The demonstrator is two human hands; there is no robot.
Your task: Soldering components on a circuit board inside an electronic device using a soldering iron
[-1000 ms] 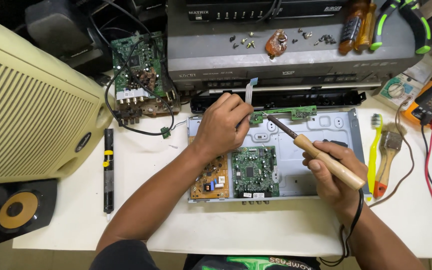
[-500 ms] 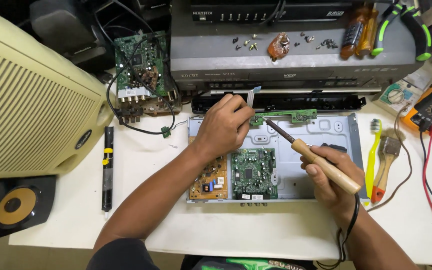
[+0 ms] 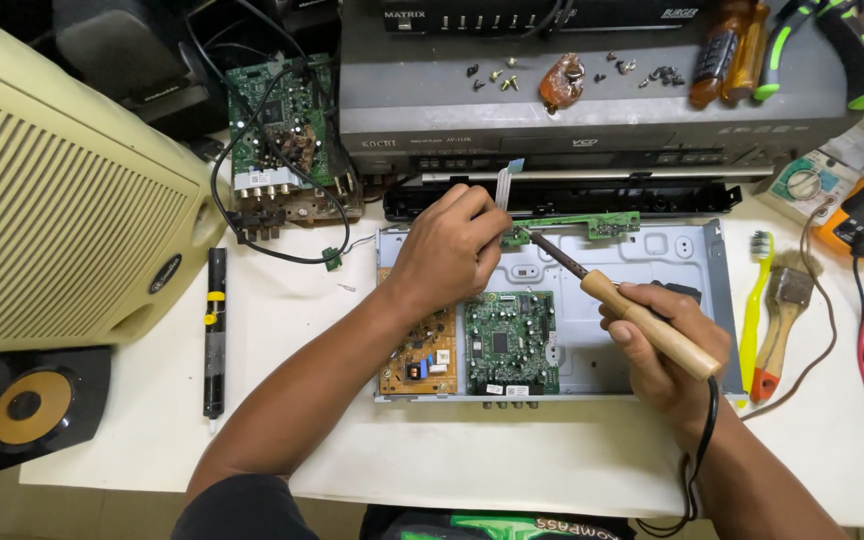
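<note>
I am holding the soldering iron [image 3: 642, 318] in my right hand [image 3: 664, 352], fingers wrapped closed around its wooden handle, with the dark metal tip angled up and left toward the narrow green circuit strip [image 3: 582, 224]. That strip is lying along the back edge of the open metal chassis [image 3: 692, 300] on the counter [image 3: 512, 460], just in front of the black front panel [image 3: 592, 197]. My left hand [image 3: 449, 250] is closing on the strip's left end, beside the white ribbon cable [image 3: 502, 185]; the fingertips are hidden, so I cannot tell exactly how they are pinching it.

Assessment: I am judging the strip light, stiff and thin, likely to flex or crack if pressed mid-span, so it is best steadied by its edges at the end. The iron is best taken by the wood only; I judge the shaft hot. Its cord [image 3: 697, 450] is trailing off the counter's front edge and could drag.

Also present: a green main board [image 3: 510, 340] and an orange-brown board [image 3: 418, 355] are sitting in the chassis.
</note>
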